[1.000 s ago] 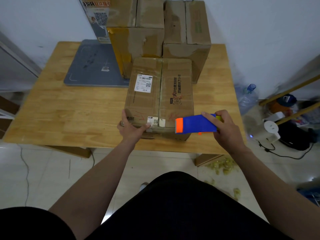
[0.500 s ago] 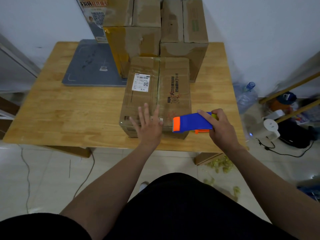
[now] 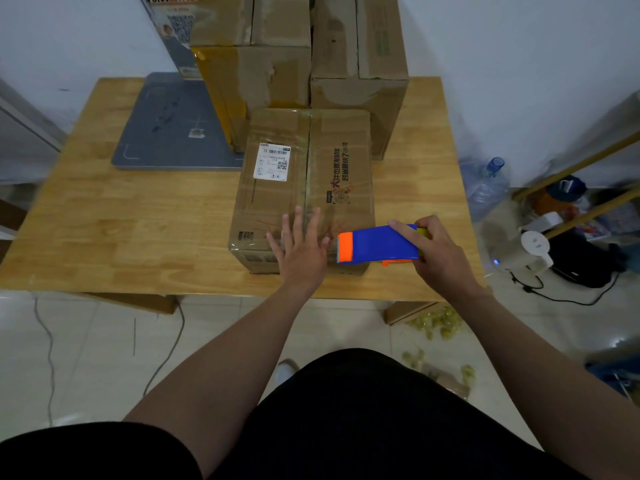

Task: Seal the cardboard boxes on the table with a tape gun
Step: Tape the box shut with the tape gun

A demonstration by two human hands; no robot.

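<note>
Blue-and-orange tape gun (image 3: 377, 243) level over near right corner of closed, label-bearing cardboard box (image 3: 278, 199)

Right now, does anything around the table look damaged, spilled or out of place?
Yes. The rear left cardboard box has a torn, scuffed front, and crumpled yellowish scraps litter the floor under the table's near-right corner. Nothing odd at the tape gun.

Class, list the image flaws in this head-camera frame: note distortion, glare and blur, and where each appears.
Head view: wide-angle stretch makes the forearms loom; a pale sheen lies on the clear tape across the near box; clutter at the far right is smeared, while the tape gun is sharp; light is soft, without hard shadows.
</note>
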